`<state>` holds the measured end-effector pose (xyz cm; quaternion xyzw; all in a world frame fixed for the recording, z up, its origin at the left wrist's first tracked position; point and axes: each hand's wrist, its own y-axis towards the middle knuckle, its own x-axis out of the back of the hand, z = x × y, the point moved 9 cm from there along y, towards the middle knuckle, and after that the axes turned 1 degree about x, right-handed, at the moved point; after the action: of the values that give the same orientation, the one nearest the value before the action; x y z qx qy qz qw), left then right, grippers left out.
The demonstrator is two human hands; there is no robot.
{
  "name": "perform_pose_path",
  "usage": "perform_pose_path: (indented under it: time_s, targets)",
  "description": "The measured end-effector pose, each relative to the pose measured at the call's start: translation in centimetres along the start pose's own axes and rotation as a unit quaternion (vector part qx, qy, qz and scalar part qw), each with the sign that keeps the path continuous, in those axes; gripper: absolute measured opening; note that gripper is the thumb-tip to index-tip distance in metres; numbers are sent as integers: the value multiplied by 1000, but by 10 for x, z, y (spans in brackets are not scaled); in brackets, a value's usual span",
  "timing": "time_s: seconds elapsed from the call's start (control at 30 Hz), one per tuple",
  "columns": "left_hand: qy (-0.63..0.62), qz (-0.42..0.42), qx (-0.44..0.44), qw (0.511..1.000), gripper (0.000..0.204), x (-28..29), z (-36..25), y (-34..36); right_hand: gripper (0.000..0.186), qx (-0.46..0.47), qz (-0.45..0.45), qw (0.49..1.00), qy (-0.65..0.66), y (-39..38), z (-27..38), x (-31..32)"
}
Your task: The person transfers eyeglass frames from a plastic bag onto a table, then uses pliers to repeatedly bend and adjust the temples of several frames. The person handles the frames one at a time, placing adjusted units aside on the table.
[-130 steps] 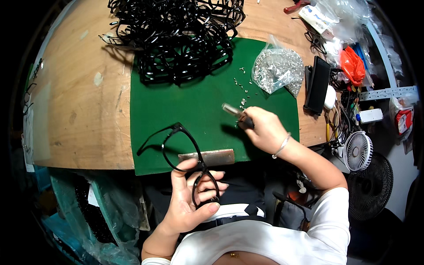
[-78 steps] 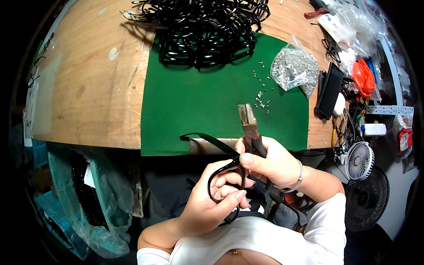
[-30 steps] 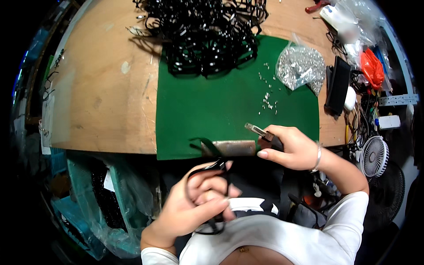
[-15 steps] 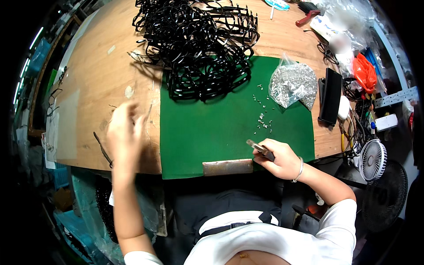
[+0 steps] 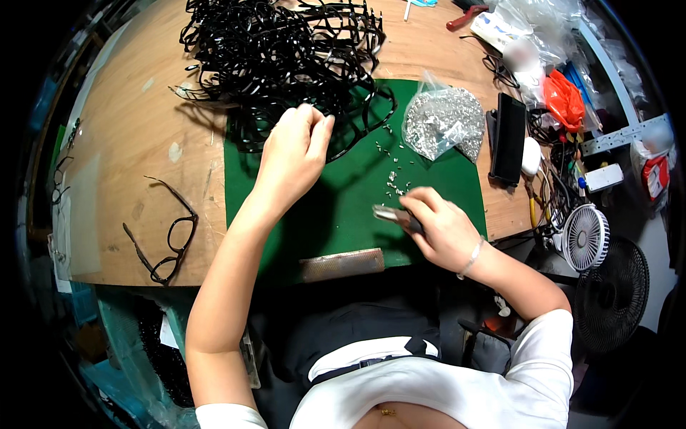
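My left hand (image 5: 293, 154) is closed at the front edge of a tangled pile of black glasses frames (image 5: 279, 50), apparently pinching one frame (image 5: 386, 107); its fingertips are partly hidden. My right hand (image 5: 450, 237) grips pliers (image 5: 393, 216) with dark handles over the green mat (image 5: 364, 200). Beside it lie scattered small metal pieces (image 5: 393, 182) and a clear bag of metal pieces (image 5: 439, 121). A flat patterned metal strip (image 5: 343, 266) rests at the mat's front edge. A black glasses frame (image 5: 179, 229) lies on the wooden table (image 5: 136, 143), left of my left forearm.
At the right stand a black phone-like slab (image 5: 506, 139), white object (image 5: 531, 157), cables, yellow-handled tool (image 5: 532, 211), orange bag (image 5: 561, 100), white fan (image 5: 584, 236) and larger black fan (image 5: 614, 300). Teal plastic-covered bins (image 5: 136, 336) sit below the table's left edge.
My left hand has put the held glasses frame down on the wood at left and moved up and right to the pile. My right hand, still holding pliers, has risen slightly.
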<state>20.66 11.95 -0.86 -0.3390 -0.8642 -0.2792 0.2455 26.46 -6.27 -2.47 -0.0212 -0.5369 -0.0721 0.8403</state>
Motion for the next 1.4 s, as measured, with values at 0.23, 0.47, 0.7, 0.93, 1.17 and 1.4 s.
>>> perform_pose_path:
  time_s: [0.23, 0.47, 0.7, 0.93, 1.17, 1.4]
  targets:
    - [-488, 98, 122, 859, 25, 13, -36, -38, 43, -12, 35, 998, -55, -7, 3, -14]
    - [-713, -19, 38, 700, 43, 73, -54, -79, 16, -59, 19, 998, 25, 15, -24, -9]
    - [-367, -136, 270, 880, 79, 71, -36, -169, 13, -83, 28, 992, 94, 16, -39, -29]
    - [-404, -29, 197, 893, 92, 13, -50, -188, 18, -84, -2, 996, -25, 19, -20, -32]
    - [-379, 7, 119, 918, 87, -3, -55, -175, 18, -72, -9, 995, -64, 17, -18, -34]
    - [-314, -60, 129, 939, 89, 6, -56, -163, 13, -144, 62, 924, 349, 5, 20, -2]
